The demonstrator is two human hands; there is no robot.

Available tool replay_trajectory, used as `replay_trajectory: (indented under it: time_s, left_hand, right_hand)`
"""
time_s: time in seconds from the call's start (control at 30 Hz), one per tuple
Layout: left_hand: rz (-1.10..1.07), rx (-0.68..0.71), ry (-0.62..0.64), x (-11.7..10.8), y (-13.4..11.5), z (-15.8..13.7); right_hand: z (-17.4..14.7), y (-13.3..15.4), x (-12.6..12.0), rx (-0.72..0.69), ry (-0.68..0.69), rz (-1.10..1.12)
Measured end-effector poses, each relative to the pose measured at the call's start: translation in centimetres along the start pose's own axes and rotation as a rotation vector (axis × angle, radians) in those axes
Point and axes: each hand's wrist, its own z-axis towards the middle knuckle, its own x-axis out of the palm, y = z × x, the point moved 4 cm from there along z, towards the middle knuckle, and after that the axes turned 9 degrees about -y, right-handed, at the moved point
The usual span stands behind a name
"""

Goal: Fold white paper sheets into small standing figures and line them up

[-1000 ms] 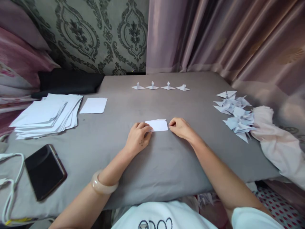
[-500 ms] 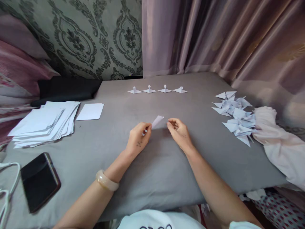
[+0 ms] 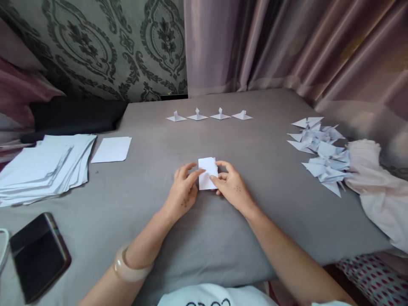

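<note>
Pinching a small white paper rectangle [image 3: 207, 163] between thumb and fingers, the right hand [image 3: 234, 186] holds it centrally, toward the near edge of a grey cloth-covered worktop [image 3: 153, 134]. 1 fingertip of the left hand [image 3: 181, 193] overlaps the paper's left side; whether it grips cannot be told. 4 white folded-paper figures [image 3: 220, 115] line the far edge, a white folded-paper heap [image 3: 328, 161] sits near the right edge, and a stack of white sheets [image 3: 35, 163] and a black-screened phone [image 3: 36, 255] lie toward the left edge.
</note>
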Motion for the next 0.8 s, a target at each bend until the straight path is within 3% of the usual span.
replay_trajectory:
  time_s: [0.1,0.2,0.33,0.43,0.53,0.7,0.8]
  left_hand:
    - [0.18,0.218,0.115,0.2,-0.4,-0.1]
    - [0.223,0.306,0.197,0.5,-0.6,-0.2]
    - [0.236,0.333,0.177,0.4,-0.9,-0.2]
    - [0.243,0.358,0.161,0.4,-1.0,-0.4]
    - [0.227,0.371,0.177,0.4,-1.1,-0.5]
    - [0.108,0.295,0.193,-0.2,-1.3,-0.6]
    - [0.027,0.166,0.173,-0.6,-1.2,-0.5]
  right_hand:
    - [0.3,-0.7,-0.1,0.05,0.024,-0.052]
    - [-0.1,-0.6,-0.4,0.058,0.097,-0.19]
    - [-0.7,1.2,-1.7,-0.242,0.127,-0.467]
    - [-0.3,2.1,-2.5,-0.435,0.058,-0.468]
    - [0.1,2.5,-3.1,-0.539,-0.04,-0.477]
    - [-0.9,2.8,-2.4,-0.549,0.302,-0.537]
    - [-1.3,2.6,-2.3,-0.512,0.34,-0.58]
